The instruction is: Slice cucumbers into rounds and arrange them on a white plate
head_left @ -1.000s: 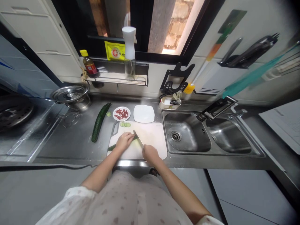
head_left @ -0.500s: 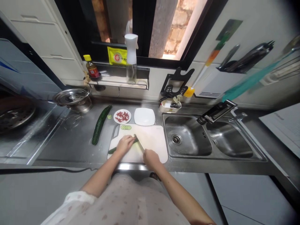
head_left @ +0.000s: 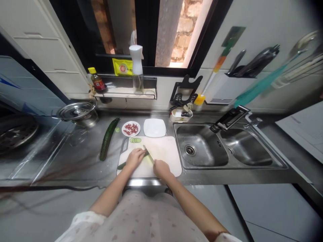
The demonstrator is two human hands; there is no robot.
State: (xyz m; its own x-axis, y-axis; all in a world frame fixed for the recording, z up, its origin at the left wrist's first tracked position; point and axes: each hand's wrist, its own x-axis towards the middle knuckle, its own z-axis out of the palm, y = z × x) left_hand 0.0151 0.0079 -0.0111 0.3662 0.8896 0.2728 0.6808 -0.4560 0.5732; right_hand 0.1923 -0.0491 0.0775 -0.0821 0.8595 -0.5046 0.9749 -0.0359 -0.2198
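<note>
On the white cutting board (head_left: 168,151) lies a dark green cucumber piece (head_left: 121,165), partly hidden under my left hand (head_left: 135,158). The fingers of that hand are closed over it. My right hand (head_left: 161,169) grips the handle of a knife (head_left: 149,153), whose blade rests at the cucumber's right end, close to my left fingertips. A few pale green slices (head_left: 135,140) lie overlapped at the board's upper left. Left of the board is a whole cucumber (head_left: 108,139), with one small cut piece (head_left: 117,129) by its upper end.
Behind the board stand a plate of chopped red bits (head_left: 131,128) and a white square plate (head_left: 154,127). The double sink (head_left: 202,148) with its black faucet (head_left: 228,118) is on the right. A lidded steel pot (head_left: 79,114) stands at the back left, below a shelf (head_left: 121,95) with bottles.
The view has shifted slightly. Both hands keep nearly the same places on the board, with the knife still at the cucumber's end.
</note>
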